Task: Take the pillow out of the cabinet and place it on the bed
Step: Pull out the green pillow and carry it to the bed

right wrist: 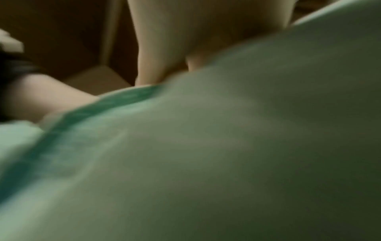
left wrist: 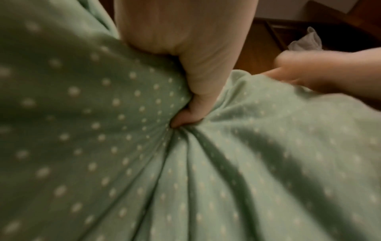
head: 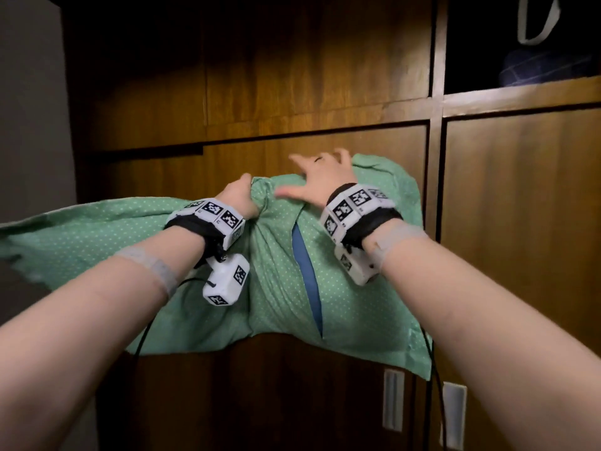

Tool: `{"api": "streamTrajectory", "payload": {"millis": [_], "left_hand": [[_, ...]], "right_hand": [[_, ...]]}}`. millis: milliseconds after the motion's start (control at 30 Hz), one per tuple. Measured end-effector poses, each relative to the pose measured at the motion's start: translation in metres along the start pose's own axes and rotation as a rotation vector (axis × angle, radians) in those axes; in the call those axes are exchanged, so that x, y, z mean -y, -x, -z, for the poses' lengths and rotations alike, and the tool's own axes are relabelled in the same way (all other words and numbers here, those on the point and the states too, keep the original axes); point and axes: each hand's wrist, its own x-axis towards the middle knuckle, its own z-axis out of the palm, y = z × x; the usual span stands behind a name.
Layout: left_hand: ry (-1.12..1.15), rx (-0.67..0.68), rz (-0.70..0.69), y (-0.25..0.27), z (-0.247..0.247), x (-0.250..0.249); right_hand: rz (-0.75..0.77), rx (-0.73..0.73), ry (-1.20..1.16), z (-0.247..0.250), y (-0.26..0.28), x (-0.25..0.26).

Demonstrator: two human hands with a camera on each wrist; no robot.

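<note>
A green pillow [head: 351, 304] with small white dots hangs in the air in front of the wooden cabinet [head: 292, 76]. A slit in its cover shows blue [head: 307, 275] inside. Loose cover cloth trails off to the left. My left hand [head: 242, 198] grips a bunched fold near the pillow's top; in the left wrist view the hand [left wrist: 185, 73] digs into gathered fabric [left wrist: 123, 163]. My right hand [head: 320, 177] lies on the pillow's top edge with fingers spread. The right wrist view is blurred and shows my hand [right wrist: 185, 40] against the green cloth [right wrist: 206, 154].
The cabinet doors right behind the pillow look closed. An open compartment [head: 520, 83] at upper right holds a dark blue folded cloth [head: 546, 68] and a white strap [head: 533, 24]. White handles [head: 393, 398] sit on the lower doors. A grey wall [head: 29, 109] stands at left.
</note>
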Motion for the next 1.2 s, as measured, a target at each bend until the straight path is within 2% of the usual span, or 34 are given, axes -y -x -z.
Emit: {"api": "streamTrajectory", "payload": {"millis": [67, 100, 200, 367, 433, 533, 600, 733, 833, 966, 1100, 1200], "left_hand": [[0.01, 0.029, 0.022, 0.022, -0.015, 0.002], [0.013, 0.048, 0.037, 0.034, -0.021, 0.006], [-0.028, 0.127, 0.076, 0.07, -0.031, 0.022], [-0.04, 0.266, 0.051, 0.123, -0.024, 0.052], [-0.038, 0.374, 0.109, 0.152, -0.02, 0.071], [0.04, 0.559, 0.295, 0.206, -0.017, 0.095], [0.021, 0.609, 0.351, 0.249, -0.016, 0.102], [-0.285, 0.558, 0.349, 0.333, -0.015, 0.081], [-0.346, 0.596, 0.307, 0.383, -0.011, 0.064], [-0.366, 0.691, 0.331, 0.429, -0.002, 0.048], [-0.397, 0.773, 0.407, 0.465, 0.007, 0.046], [-0.406, 0.818, 0.477, 0.491, 0.014, 0.052]], "right_hand": [[0.04, 0.189, 0.077, -0.027, 0.015, 0.018], [0.037, 0.234, 0.084, -0.037, 0.022, 0.024], [0.044, 0.265, 0.013, -0.052, 0.045, 0.038], [-0.012, 0.285, -0.154, -0.064, 0.087, 0.065], [-0.019, 0.317, -0.195, -0.067, 0.102, 0.075], [-0.003, 0.387, -0.235, -0.068, 0.127, 0.089], [0.019, 0.431, -0.247, -0.067, 0.148, 0.102], [0.022, 0.571, -0.265, -0.072, 0.204, 0.12], [0.0, 0.751, -0.259, -0.08, 0.238, 0.13], [0.022, 0.934, -0.288, -0.109, 0.274, 0.129], [0.061, 1.022, -0.244, -0.091, 0.321, 0.151], [0.12, 1.021, -0.224, -0.099, 0.336, 0.173]]}}
